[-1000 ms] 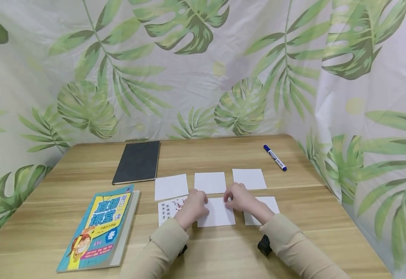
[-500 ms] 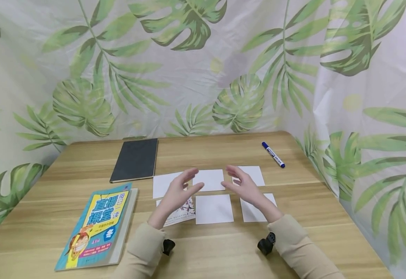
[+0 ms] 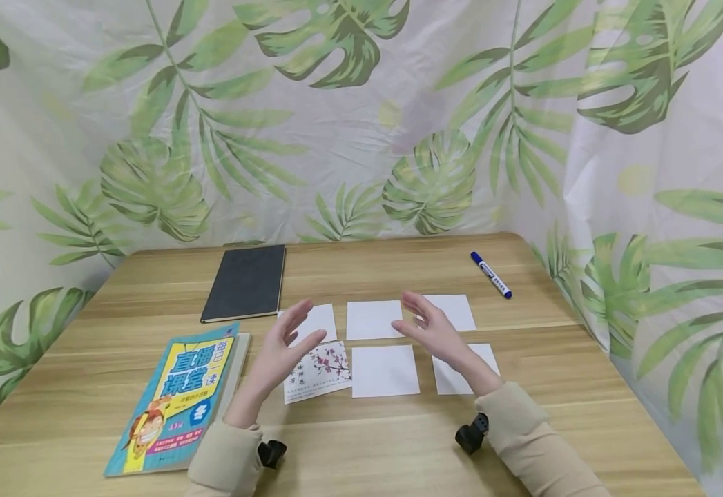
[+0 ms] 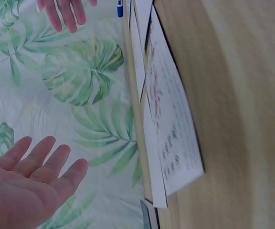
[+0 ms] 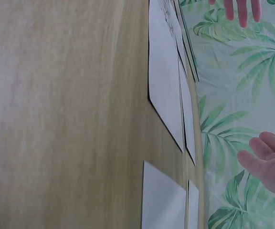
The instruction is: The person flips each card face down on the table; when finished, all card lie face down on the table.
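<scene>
Several cards lie in two rows on the table. The front-left card shows a blossom branch and written characters; the front-middle card and the others are plain white. My left hand is raised with spread fingers, overlapping the printed card and the back-left card in the head view. In the left wrist view its palm holds nothing. The right hand also hovers with relaxed fingers and nothing in them, between the back-right card and the front-right card. Behind the front-middle card lies another white card.
A blue children's book lies at the left, with a black notebook behind it. At the back right is a blue-capped marker. A leaf-patterned curtain hangs behind the wooden table.
Both hands have let go of the front-middle card and risen from it. The left hand has drifted left, uncovering more of the printed card; the right has stayed nearly still since half a second ago.
</scene>
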The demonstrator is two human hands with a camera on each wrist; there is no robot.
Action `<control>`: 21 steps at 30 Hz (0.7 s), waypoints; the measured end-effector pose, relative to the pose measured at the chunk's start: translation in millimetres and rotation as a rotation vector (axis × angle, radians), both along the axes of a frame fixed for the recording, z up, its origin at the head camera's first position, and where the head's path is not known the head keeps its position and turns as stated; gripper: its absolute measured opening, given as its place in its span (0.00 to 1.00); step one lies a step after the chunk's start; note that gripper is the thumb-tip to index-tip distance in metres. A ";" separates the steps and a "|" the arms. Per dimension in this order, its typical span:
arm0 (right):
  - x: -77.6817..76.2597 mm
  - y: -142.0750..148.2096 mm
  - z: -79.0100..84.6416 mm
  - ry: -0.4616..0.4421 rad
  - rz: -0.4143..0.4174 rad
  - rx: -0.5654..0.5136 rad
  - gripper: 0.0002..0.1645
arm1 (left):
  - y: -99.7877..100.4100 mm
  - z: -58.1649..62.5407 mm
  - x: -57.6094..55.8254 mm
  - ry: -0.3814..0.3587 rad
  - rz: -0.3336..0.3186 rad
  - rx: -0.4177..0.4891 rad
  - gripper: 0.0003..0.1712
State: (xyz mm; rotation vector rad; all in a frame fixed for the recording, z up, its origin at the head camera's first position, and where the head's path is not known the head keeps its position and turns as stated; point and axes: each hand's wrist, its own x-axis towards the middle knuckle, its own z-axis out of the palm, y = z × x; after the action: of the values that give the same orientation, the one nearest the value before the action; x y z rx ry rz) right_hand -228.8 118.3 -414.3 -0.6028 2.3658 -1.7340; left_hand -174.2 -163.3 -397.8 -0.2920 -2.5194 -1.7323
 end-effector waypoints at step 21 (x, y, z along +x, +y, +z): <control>7.5 -68.1 -3.1 -0.045 0.203 0.048 0.38 | -35.7 -8.2 16.4 -0.093 0.048 -0.097 0.38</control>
State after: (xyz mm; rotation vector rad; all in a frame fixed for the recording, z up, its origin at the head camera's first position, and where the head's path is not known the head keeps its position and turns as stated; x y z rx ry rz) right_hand -221.3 50.3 -417.4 -0.7589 2.2220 -1.5838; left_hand -157.8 -199.0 -406.0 -0.1582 -2.6567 -1.6471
